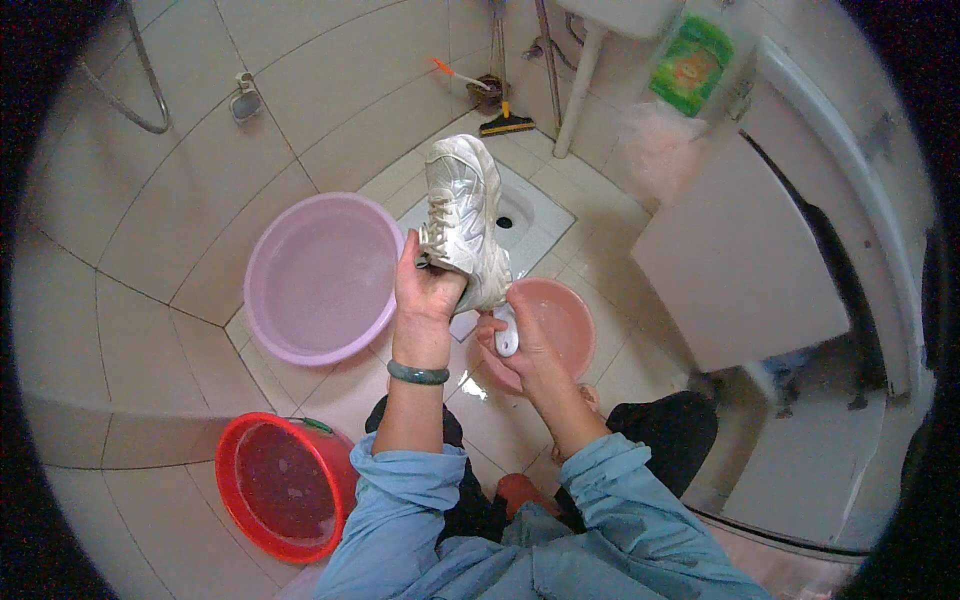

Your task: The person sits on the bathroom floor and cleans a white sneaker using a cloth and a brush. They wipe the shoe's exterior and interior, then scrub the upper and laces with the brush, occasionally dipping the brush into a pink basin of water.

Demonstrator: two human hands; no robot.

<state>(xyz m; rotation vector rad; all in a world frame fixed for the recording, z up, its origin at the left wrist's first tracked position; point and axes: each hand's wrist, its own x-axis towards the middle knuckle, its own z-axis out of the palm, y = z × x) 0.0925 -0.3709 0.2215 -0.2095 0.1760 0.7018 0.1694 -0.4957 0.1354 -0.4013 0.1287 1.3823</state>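
In my left hand is a white lace-up sneaker, held up with its toe pointing away from me; my fingers go in at its opening and are partly hidden. My right hand is closed around the white handle of what looks like a brush, with a hole at the handle's end. It is pressed up against the heel end of the sneaker, and its head is hidden there. Under my right hand stands a pink basin on the floor. A jade-coloured bangle circles my left wrist.
A large lilac basin stands to the left, and a red bucket with liquid is nearer. Behind the sneaker is a floor-level squat toilet. A yellow-black floor brush leans at the back; a white cabinet door is right.
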